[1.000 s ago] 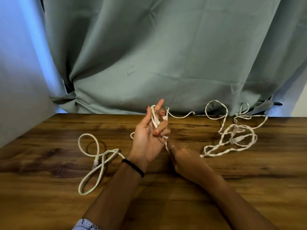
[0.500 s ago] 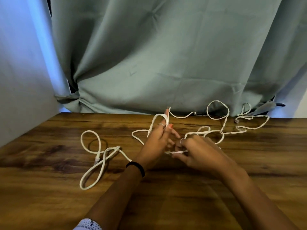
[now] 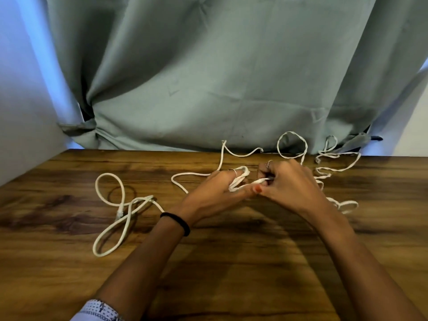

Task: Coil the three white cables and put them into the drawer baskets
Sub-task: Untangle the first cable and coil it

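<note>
White cables lie tangled across the wooden table (image 3: pixel 231 262). My left hand (image 3: pixel 215 193) sits palm-down mid-table with loops of a white cable (image 3: pixel 240 178) wound round its fingers. My right hand (image 3: pixel 287 184) is beside it, fingers pinched on the same cable's strand between the two hands. A thicker white cable (image 3: pixel 111 216) with a clear plug lies in loose loops at the left. A thin twisted white cable (image 3: pixel 324 170) sprawls at the right, partly hidden behind my right hand. No drawer baskets are in view.
A grey-green curtain (image 3: pixel 208 89) hangs along the table's far edge. A pale wall (image 3: pixel 18 123) bounds the left side. A black band circles my left wrist.
My left hand has turned from upright, palm facing me, to palm-down on the table. My right hand has come up and right, drawing the cable across the left fingers.
</note>
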